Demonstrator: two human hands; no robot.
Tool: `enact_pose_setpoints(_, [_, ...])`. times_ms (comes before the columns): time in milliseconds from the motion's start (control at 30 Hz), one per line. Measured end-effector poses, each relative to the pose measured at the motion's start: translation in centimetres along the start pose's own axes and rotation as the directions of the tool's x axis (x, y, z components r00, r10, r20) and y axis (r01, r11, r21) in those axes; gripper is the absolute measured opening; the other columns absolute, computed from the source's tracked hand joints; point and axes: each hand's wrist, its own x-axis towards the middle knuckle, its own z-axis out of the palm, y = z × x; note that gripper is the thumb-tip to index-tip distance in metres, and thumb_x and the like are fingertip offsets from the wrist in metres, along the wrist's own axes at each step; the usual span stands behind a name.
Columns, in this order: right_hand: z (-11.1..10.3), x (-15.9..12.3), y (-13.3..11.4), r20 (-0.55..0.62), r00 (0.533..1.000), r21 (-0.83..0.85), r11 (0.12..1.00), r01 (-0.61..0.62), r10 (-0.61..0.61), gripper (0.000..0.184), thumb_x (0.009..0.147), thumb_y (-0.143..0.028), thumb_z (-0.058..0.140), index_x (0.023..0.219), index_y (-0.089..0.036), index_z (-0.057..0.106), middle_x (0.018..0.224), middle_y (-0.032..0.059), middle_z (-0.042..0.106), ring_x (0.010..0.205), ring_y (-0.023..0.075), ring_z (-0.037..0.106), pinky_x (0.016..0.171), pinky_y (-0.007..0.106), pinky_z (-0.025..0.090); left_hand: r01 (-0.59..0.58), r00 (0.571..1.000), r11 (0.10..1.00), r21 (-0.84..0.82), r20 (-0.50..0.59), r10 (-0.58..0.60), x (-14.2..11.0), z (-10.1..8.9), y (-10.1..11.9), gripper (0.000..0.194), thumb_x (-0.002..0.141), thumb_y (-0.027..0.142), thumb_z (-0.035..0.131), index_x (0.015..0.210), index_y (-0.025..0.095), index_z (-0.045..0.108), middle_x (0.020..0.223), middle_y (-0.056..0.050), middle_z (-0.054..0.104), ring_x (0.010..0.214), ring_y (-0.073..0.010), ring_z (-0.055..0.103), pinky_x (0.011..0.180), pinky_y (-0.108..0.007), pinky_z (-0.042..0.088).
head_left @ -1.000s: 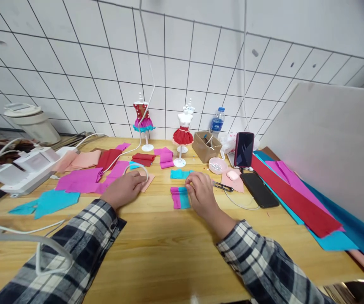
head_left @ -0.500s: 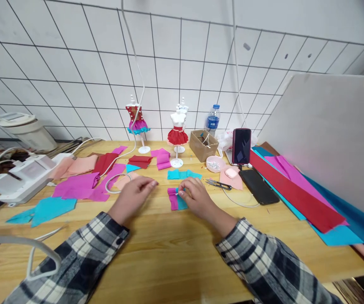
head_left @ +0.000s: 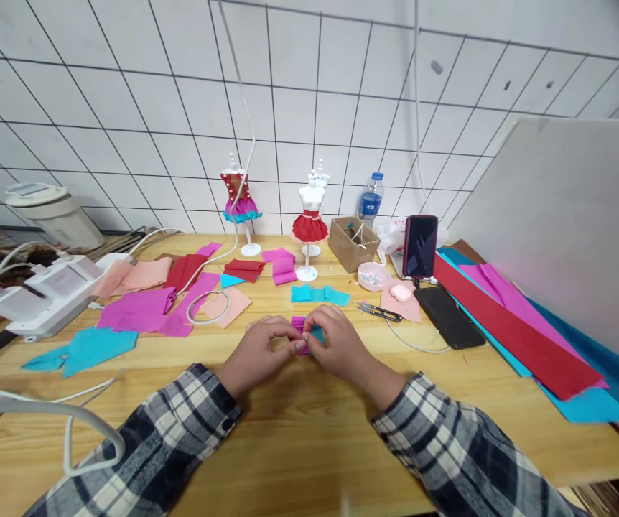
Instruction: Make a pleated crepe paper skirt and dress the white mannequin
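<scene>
Magenta-and-blue piece point(head_left: 298, 323) lies flat on the bench point(head_left: 299, 459), mid-front, partly covered by both hands. Left hand point(head_left: 260, 350) and right hand point(head_left: 338, 345) meet over it, thumb and index tips close together; can't tell whether either grips anything, too small. Blue strip point(head_left: 317, 294) just beyond. Snips point(head_left: 380, 312) near the right hand, blades pointing left. Peach square point(head_left: 240, 304) near the left hand, partly under a looped cable point(head_left: 208, 323). Red-skirted dress form point(head_left: 310, 227) upright farther back.
</scene>
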Motion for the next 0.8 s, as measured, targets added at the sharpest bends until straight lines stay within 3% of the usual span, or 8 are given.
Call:
enact_pose_setpoints(167, [0.3,-0.2,-0.1,-0.026,1.000,0.065,0.998,-0.009,0.010,0.006,0.083,-0.016,0.060,0.082,-0.022,0.059,0.108,0.0084,0.061,0.103,0.0206,0.059,0.087,0.035,0.050,0.005,1.000,0.994,-0.108,-0.022,-0.008,0.0,0.0,-0.2,0.022,0.083,0.038,0.063,0.076,0.020,0.074,0.085,-0.005,0.074,0.086,-0.0199,0.066,0.085,-0.033,0.049])
enact_pose_setpoints(233, [0.3,-0.3,-0.1,-0.020,0.999,0.126,0.991,-0.041,0.044,0.006,0.083,-0.019,0.062,0.089,-0.021,0.061,0.122,0.0100,0.058,0.089,0.0169,0.063,0.079,0.032,0.053,-0.026,1.000,0.991,-0.134,-0.008,0.025,-0.1,-0.4,-0.1,0.021,0.084,0.037,0.064,0.076,0.020,0.073,0.084,-0.005,0.074,0.085,-0.0193,0.066,0.085,-0.032,0.049])
enact_pose_setpoints(300, [-0.2,-0.3,-0.1,-0.041,0.992,0.224,0.968,-0.112,0.124,0.028,0.083,-0.022,0.065,0.110,-0.023,0.060,0.129,0.0100,0.057,0.065,0.0103,0.059,0.065,0.029,0.053,-0.047,0.999,0.988,-0.150,0.010,0.049,-0.2,-1.0,-0.1,0.021,0.083,0.037,0.065,0.074,0.020,0.072,0.083,-0.004,0.073,0.083,-0.0188,0.066,0.084,-0.031,0.049])
enact_pose_setpoints(400, [-1.4,-0.3,-0.1,-0.146,0.981,0.216,0.972,-0.093,0.126,0.042,0.085,-0.026,0.066,0.126,-0.026,0.056,0.120,0.0075,0.064,0.056,0.0094,0.056,0.060,0.028,0.051,-0.018,1.000,0.985,-0.172,-0.008,0.017,-0.3,-1.5,-0.3,0.021,0.082,0.037,0.067,0.071,0.019,0.071,0.081,-0.004,0.073,0.081,-0.0187,0.066,0.081,-0.031,0.050])
enact_pose_setpoints(500, [-2.1,-0.5,-0.3,-0.182,0.976,0.003,0.993,0.121,-0.119,0.018,0.092,-0.029,0.061,0.108,-0.026,0.069,0.102,0.0060,0.070,0.081,0.0176,0.065,0.075,0.032,0.052,0.031,0.998,0.975,-0.219,-0.042,-0.042,-0.3,-1.6,-0.6,0.024,0.084,0.039,0.065,0.077,0.018,0.074,0.084,-0.005,0.074,0.083,-0.0192,0.068,0.083,-0.031,0.051])
enact_pose_setpoints(567, [-2.0,-0.8,-0.4,-0.132,0.966,-0.103,0.972,0.212,-0.224,0.017,0.094,-0.030,0.059,0.105,-0.027,0.071,0.099,0.0058,0.072,0.092,0.0201,0.066,0.080,0.033,0.052,0.028,0.999,0.967,-0.254,-0.026,-0.035,-0.3,-1.4,-0.7,0.026,0.087,0.039,0.062,0.083,0.019,0.077,0.091,-0.007,0.075,0.089,-0.0203,0.068,0.087,-0.033,0.051])
enact_pose_setpoints(667, [-1.3,-1.0,-0.5,-0.067,0.970,-0.169,0.961,0.218,-0.232,0.019,0.096,-0.031,0.057,0.105,-0.027,0.073,0.100,0.0044,0.075,0.090,0.0193,0.067,0.078,0.032,0.052,0.017,1.000,0.971,-0.239,-0.012,-0.021,-0.4,-1.2,-0.8,0.026,0.087,0.039,0.061,0.090,0.020,0.079,0.099,-0.008,0.076,0.097,-0.0219,0.068,0.092,-0.035,0.050])
enact_pose_setpoints(800, [-0.4,-0.9,0.0,-0.060,0.984,-0.165,0.974,0.157,-0.169,0.014,0.093,-0.028,0.060,0.097,-0.026,0.073,0.092,0.0032,0.074,0.085,0.0180,0.067,0.075,0.029,0.051,-0.022,0.998,0.999,-0.032,-0.068,0.019,-0.7,-0.9,-0.8,0.020,0.084,0.035,0.064,0.094,0.026,0.080,0.100,-0.006,0.075,0.097,-0.0235,0.067,0.090,-0.039,0.050])
